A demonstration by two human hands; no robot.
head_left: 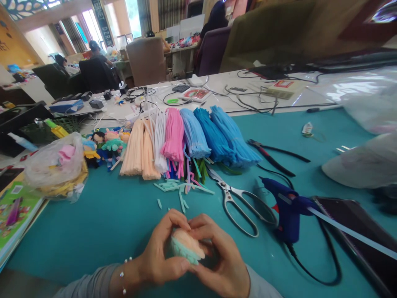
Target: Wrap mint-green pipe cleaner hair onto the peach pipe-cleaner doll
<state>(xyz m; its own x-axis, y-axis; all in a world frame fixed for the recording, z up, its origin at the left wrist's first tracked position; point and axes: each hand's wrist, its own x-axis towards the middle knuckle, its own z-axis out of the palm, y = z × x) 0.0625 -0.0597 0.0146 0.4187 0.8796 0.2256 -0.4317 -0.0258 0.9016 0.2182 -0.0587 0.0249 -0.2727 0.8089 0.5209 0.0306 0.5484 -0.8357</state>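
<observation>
Teal mat [93,223] covers the worktable, w/ more desks and seated people in the bkgd. Both hands meet at the near edge: left hand [161,252] and right hand [221,258] pinch a small fuzzy ball [186,247], peach on top, mint below, fingers closed around it. Pipe-cleaner bundles [186,138] lie beyond; scissors [238,203] and blue glue gun [287,209] sit to the right.

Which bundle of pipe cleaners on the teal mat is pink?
The pink bundle, fourth from the left: it lies between the white bundle and the light blue bundle, with peach ones further left.
</observation>
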